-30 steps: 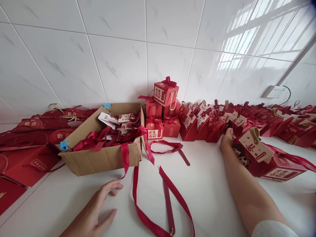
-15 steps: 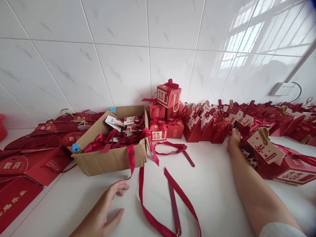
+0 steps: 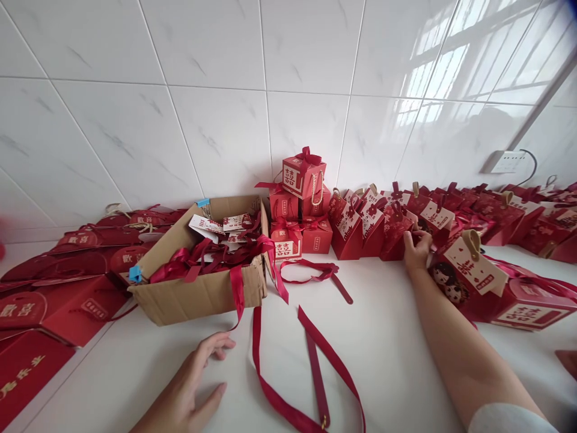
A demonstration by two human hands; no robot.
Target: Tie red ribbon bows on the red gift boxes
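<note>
My left hand (image 3: 198,376) hovers over the white tabletop, thumb and fingers apart, holding nothing. A loose dark red ribbon (image 3: 265,385) lies to its right, beside a flat dark red strap (image 3: 318,385) with a gold fastener. My right hand (image 3: 418,248) reaches to the row of small peaked gift boxes, its fingers bent around the lower front of a red gift box (image 3: 419,225) that is mostly hidden behind them. Just left of that hand stands a patterned red gift box (image 3: 396,231). A larger gift box with a cartoon couple (image 3: 473,282) stands beside my right forearm.
An open cardboard box (image 3: 198,304) holds ribbons and printed cards. Small cube boxes (image 3: 315,237) are stacked by the tiled wall. Red boxes (image 3: 58,307) line the left side. A power strip (image 3: 505,161) is at the wall. Part of another hand (image 3: 567,361) shows at the right edge.
My right hand has shifted slightly left and its fingers show more clearly at the row of boxes. The view has turned a little right. My left hand stays in place.
</note>
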